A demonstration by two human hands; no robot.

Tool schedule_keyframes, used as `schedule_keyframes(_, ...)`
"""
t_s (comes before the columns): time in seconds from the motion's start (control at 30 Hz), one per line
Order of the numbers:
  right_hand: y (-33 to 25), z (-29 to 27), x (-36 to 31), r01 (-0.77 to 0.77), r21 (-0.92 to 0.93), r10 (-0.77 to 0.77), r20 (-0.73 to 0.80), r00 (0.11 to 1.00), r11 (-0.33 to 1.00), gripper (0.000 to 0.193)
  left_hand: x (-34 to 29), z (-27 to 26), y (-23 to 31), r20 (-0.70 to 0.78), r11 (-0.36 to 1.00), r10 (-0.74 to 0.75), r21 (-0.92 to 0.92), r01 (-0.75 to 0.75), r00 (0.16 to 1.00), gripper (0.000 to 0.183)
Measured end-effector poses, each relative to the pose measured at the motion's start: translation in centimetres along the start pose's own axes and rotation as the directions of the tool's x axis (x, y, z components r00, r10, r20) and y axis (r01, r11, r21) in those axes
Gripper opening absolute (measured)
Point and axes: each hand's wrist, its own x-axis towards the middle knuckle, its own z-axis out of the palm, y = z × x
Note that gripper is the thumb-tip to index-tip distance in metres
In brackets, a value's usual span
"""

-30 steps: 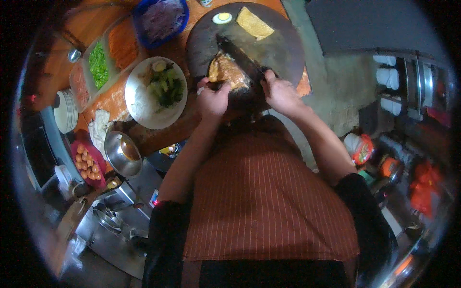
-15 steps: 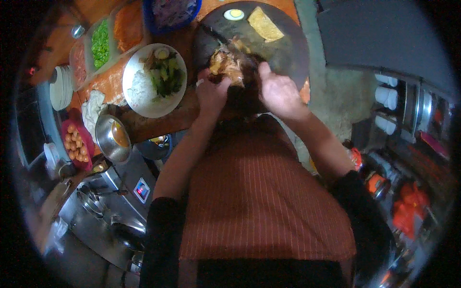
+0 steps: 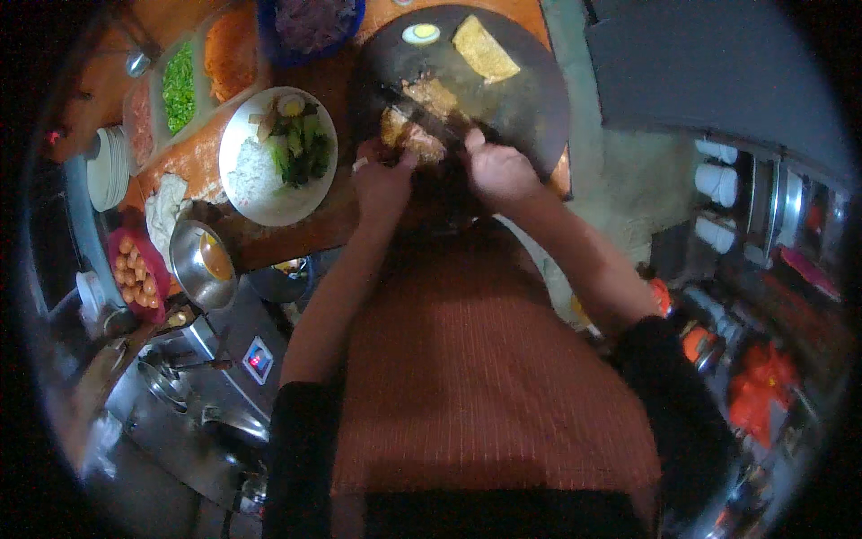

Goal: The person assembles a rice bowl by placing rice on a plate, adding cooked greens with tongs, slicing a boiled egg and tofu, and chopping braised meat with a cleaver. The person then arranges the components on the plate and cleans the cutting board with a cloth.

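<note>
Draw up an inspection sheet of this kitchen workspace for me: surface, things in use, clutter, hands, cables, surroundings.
Surface: round chopping board on a wooden table.
Things in use: dark knife between browned meat pieces; egg half and flat yellowish piece beyond.
Clutter: left of the board, a plate of rice and greens, metal bowl, crumpled pale cloth.
Hands: left hand at the meat's near edge; right hand grips the knife.
Cables: nothing seen.
Surroundings: stacked white plates at far left; blurred red-orange items at right.
</note>
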Motion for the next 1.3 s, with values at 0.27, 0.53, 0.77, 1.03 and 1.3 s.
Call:
schedule_keyframes(0.27,-1.3,-0.4,-0.6,0.044,-0.016,-0.041,0.129,0.991,0.999,0.013,0.5,-0.6,-0.6,0.041,1.0,0.024,-0.001,-0.024,0.999,0.051)
schedule_keyframes(0.53,0.1,-1.1,0.1,-0.252,0.172,0.204,0.257,0.945,0.952,0.026,-0.2,-2.3,-1.4,-0.025,0.981,-0.08,-0.179,0.074,0.996,0.054)
schedule_keyframes(0.77,-2.7,-1.8,-1.5,-0.045,0.075,0.036,0.118,0.992,0.996,0.016,-1.2,-0.9,-3.3,-0.122,0.995,0.097,-0.009,-0.099,0.988,0.051)
schedule_keyframes(1.03,1.2,0.7,-2.7,-0.059,0.13,0.048,0.085,0.995,0.99,0.026,-1.5,-1.1,-3.7,-0.061,1.0,-0.007,0.01,0.008,0.998,0.049)
schedule_keyframes(1.3,-1.3,-0.2,-4.5,-0.003,0.037,0.005,-0.036,0.999,0.999,0.012,-1.6,0.1,-3.3,-0.061,0.999,0.047,-0.023,-0.048,0.997,0.044)
